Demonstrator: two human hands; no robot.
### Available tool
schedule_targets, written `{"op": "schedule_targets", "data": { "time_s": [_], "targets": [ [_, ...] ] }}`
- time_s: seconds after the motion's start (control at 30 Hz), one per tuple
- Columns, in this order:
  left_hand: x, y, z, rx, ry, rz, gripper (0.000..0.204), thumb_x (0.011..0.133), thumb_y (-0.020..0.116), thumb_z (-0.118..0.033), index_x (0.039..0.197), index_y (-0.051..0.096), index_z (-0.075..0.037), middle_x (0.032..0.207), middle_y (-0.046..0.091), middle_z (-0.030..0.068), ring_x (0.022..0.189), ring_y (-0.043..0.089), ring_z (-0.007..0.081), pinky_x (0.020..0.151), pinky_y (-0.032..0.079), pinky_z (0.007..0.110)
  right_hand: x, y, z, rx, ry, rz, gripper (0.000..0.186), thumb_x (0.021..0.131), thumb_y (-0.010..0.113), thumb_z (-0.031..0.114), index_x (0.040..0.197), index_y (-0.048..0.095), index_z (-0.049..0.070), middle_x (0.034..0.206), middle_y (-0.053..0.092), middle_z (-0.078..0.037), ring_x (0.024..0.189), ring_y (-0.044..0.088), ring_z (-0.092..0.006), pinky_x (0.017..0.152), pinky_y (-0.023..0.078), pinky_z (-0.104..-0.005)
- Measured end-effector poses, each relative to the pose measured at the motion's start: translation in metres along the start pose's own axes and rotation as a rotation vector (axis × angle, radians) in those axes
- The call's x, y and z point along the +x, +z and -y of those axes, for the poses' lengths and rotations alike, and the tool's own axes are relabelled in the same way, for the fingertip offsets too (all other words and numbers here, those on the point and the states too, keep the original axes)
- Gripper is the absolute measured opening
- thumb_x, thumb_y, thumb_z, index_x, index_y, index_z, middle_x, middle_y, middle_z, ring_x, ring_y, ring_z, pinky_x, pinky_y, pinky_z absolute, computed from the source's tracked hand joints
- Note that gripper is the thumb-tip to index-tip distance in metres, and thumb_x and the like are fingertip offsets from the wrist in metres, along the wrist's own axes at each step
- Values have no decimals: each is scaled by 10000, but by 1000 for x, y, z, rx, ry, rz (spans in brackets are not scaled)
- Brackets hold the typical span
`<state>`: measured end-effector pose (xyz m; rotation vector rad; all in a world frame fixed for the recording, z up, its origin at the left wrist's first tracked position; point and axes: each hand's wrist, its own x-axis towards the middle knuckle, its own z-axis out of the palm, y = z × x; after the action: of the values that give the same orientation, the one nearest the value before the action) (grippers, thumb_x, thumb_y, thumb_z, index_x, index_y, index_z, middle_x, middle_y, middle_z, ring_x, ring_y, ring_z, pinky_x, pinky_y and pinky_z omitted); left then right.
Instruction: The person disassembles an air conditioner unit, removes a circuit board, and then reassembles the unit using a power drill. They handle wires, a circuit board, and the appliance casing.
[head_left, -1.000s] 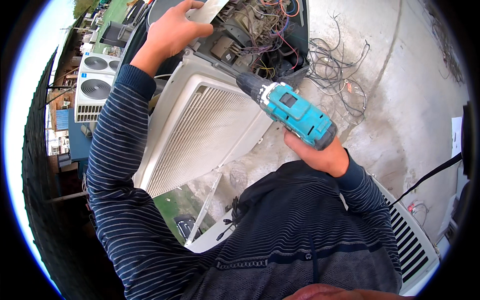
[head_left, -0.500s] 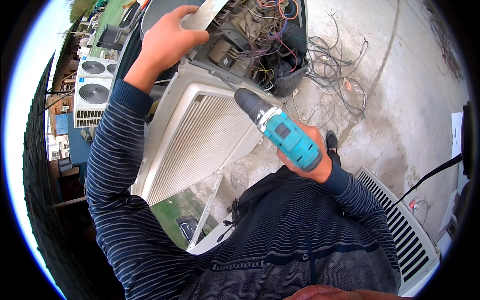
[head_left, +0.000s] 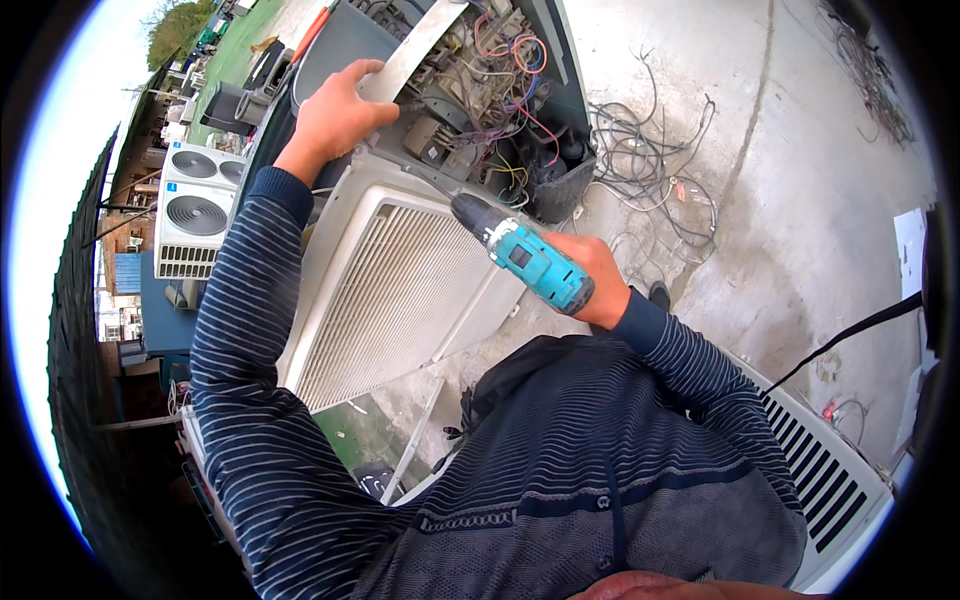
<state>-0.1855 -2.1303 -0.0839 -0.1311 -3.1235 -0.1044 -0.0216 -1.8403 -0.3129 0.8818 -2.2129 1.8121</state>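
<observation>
My left hand [head_left: 340, 118] grips a long pale metal strip [head_left: 420, 45] at the top of a dark, open appliance housing [head_left: 557, 75]. Inside it are tangled coloured wires [head_left: 500, 65] and dusty components [head_left: 435, 140]. My right hand [head_left: 595, 275] is closed around a teal and black cordless drill [head_left: 525, 260], partly hidden behind its body. The drill points up-left, its thin bit at the lower edge of the open housing, just above a white louvred panel [head_left: 380, 290]. I cannot tell whether the bit touches anything.
Loose cables [head_left: 665, 190] lie on concrete [head_left: 800, 180] at right. A white slotted panel [head_left: 815, 460] stands at lower right. Outdoor fan units [head_left: 195, 215] are at left. A pale bar [head_left: 415, 440] lies low centre, near a foot [head_left: 659, 297]. A black strap [head_left: 850, 340] crosses at right.
My right hand and the drill have moved up and to the left. My left hand still holds the metal strip, slightly lower in view, and the housing has shifted left in view.
</observation>
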Motion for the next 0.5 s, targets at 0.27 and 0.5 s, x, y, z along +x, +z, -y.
{"op": "schedule_targets", "data": {
  "time_s": [0.27, 0.5],
  "targets": [
    [-3, 5, -1, 7, -41, 15, 743, 757, 767, -441, 1452, 614, -227, 1319, 693, 166, 1182, 685, 341, 1042, 513, 406, -58, -48, -47, -49, 201, 257, 361, 734, 826, 195, 1053, 728, 59, 889, 727, -209, 846, 700, -434, 725, 559, -484],
    [-17, 0, -28, -55, 63, -238, 702, 844, 845, -307, 1469, 593, -111, 1380, 666, 154, 1266, 632, 317, 1062, 488, 398, -44, -101, -93, -73, 334, 662, 362, 732, 850, 263, 1019, 746, 69, 875, 747, -207, 838, 712, -433, 757, 570, -497]
  ]
}}
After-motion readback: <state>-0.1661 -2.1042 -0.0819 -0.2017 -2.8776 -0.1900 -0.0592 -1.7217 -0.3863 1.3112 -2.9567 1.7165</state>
